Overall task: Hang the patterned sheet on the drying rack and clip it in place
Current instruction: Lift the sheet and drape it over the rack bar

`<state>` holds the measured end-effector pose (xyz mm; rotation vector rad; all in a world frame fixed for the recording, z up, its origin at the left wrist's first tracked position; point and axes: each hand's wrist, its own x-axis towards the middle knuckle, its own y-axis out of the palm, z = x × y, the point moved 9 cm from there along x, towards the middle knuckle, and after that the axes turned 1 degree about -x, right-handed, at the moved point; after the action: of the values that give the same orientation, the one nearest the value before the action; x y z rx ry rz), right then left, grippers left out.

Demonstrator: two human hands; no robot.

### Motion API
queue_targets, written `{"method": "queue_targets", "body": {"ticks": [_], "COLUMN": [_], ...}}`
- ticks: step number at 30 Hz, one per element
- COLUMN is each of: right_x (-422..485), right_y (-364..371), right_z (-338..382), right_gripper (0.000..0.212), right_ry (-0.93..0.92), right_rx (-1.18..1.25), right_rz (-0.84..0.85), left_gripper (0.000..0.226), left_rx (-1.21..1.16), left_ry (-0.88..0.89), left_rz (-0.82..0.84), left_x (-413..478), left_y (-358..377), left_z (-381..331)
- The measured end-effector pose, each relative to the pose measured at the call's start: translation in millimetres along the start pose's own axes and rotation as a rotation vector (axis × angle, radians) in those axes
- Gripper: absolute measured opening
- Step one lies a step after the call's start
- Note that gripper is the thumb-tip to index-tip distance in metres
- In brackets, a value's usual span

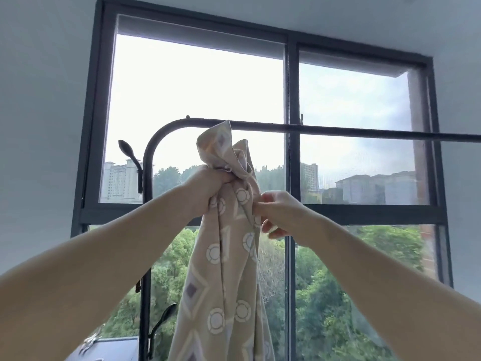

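Head view, looking up at the drying rack [338,130] standing in front of the window [291,87]. Gripping the patterned sheet [226,256] in a bunched fist with the left hand [208,190], just below the rack's top bar and near its curved left corner; probably holding the bulk gathered this way so that the weight stays under control while an edge gets sorted out. Pinching a fold of the same sheet with the right hand [277,213], thumb and curled fingers closing on the cloth a little lower than the left fist and below the bar; likely searching for a hem or corner to spread along the bar. Poking up above the left fist, a crumpled tip of fabric reaching the level of the bar, though whether touching it or merely passing in front cannot be told. Hanging straight down from both grips, well below the bar and out of the bottom edge of view. Not yet draped over the rack, judging from the bundled shape. Showing one small clip [301,119] perched on the bar to the right of the fabric tip. Seeing no basket, tub or other container anywhere near the rack, so nothing to report on contents.
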<state>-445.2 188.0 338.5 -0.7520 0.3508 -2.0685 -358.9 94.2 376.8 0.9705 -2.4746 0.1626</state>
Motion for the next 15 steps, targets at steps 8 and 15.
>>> {"method": "queue_targets", "body": {"ticks": [8, 15], "right_x": [5.1, -14.7], "right_y": [-0.7, -108.0], "right_z": [-27.6, 116.0], "right_gripper": [0.010, 0.020], "right_ry": [0.128, -0.533], "right_rx": [0.369, -0.018], "right_rz": [-0.032, -0.626], "left_gripper": [0.013, 0.017], "left_rx": [0.078, -0.063], "left_ry": [0.091, 0.102], "left_rz": [-0.041, 0.278], "left_x": [0.4, -26.9], "left_y": [-25.0, 5.8], "left_z": [-17.6, -45.7]}}
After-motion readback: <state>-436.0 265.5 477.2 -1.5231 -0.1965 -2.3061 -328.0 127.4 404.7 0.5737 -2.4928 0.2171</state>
